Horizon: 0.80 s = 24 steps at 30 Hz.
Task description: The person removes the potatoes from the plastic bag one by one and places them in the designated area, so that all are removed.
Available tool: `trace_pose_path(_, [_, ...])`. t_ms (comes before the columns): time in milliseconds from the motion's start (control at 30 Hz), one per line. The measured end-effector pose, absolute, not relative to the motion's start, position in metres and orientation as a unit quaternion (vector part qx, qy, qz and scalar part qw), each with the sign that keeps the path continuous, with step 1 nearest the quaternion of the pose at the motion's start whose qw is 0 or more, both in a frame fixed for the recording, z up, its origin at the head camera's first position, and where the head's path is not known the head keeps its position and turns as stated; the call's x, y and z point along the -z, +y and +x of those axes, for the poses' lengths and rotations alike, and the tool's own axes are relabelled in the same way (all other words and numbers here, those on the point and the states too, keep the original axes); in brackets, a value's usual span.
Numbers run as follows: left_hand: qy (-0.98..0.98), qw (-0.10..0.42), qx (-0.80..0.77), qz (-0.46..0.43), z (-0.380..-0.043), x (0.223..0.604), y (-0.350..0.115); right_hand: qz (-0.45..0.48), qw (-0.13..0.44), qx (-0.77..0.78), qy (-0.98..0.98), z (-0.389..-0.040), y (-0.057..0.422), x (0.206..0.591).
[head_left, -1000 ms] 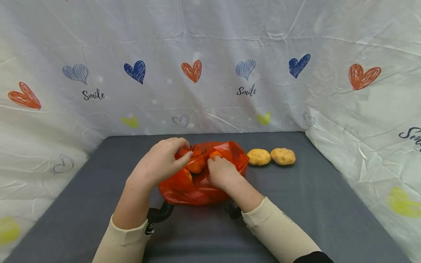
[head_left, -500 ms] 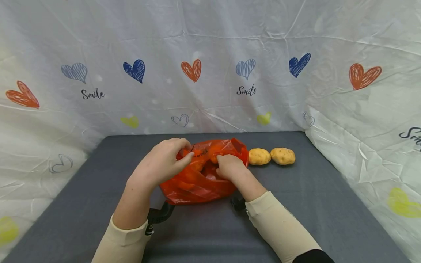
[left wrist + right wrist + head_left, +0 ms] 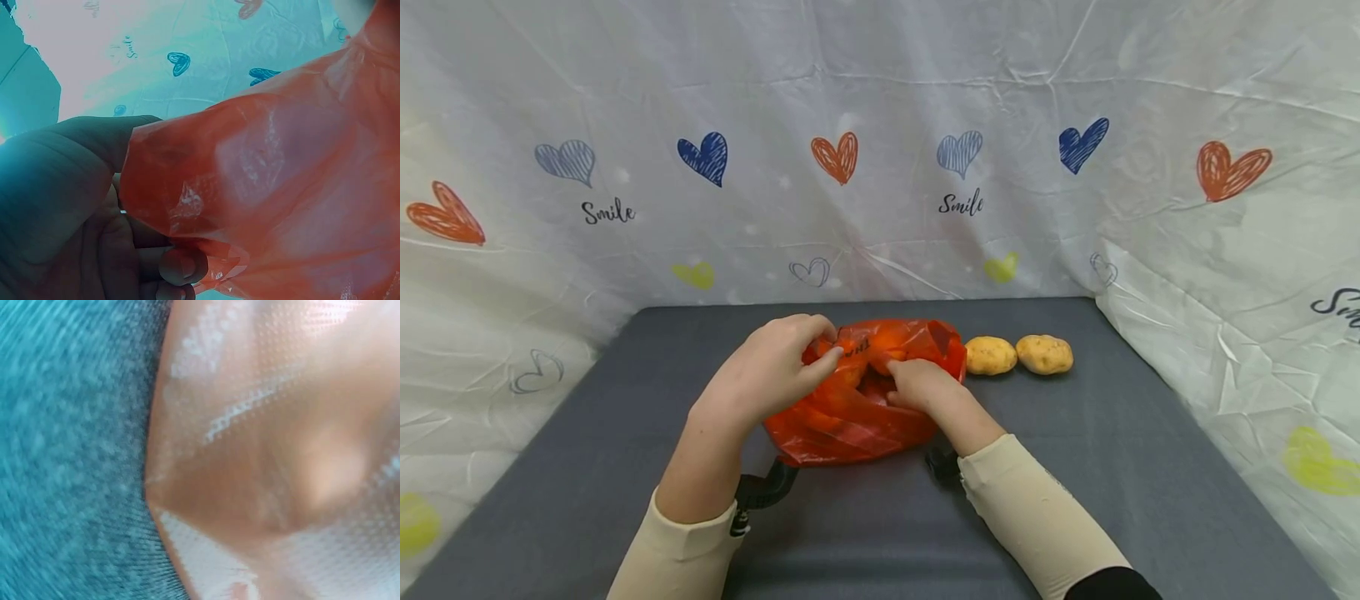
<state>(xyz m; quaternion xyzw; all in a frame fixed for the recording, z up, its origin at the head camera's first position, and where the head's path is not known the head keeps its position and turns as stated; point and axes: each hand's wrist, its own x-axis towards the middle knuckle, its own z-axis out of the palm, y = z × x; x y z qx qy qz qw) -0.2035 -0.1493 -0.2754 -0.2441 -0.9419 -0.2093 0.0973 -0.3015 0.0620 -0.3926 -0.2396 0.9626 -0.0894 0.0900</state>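
A red plastic bag (image 3: 850,429) with dark lettering lies with its mouth facing up in the middle of the table. My left hand (image 3: 775,367) pinches the bag's rim at its left side; in the left wrist view the left hand (image 3: 62,175) has thumb and fingers around the plastic (image 3: 262,175). My right hand (image 3: 928,387) reaches into the mouth from the right, and whether its fingers grasp anything is hidden. Rounded lumps show orange inside the bag, their kind unclear. The right wrist view is filled by blurred bag plastic (image 3: 231,475).
Two yellow potatoes (image 3: 990,356) lie side by side just right of the bag. Dark grey cloth (image 3: 1112,467) covers the table. Behind and along both sides hangs a pale curtain (image 3: 880,225) printed with hearts. Black wrist mounts sit under both forearms.
My right hand has shifted slightly right within the bag's mouth, and the bag's right part has bulged and folded over the lumps. My left hand keeps its place on the rim.
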Motion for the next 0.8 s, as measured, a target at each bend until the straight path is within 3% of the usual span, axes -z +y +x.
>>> trace_pose_path(400, [-0.941,0.101,0.210,-0.244,-0.203,0.277,-0.151,-0.269,0.058,0.109,0.955,-0.301,0.066,0.386])
trace_pose_path(800, [-0.939,0.103,0.214,-0.249,-0.204,0.276,-0.152,-0.292,0.075,0.157,0.941,-0.276,0.082,0.340])
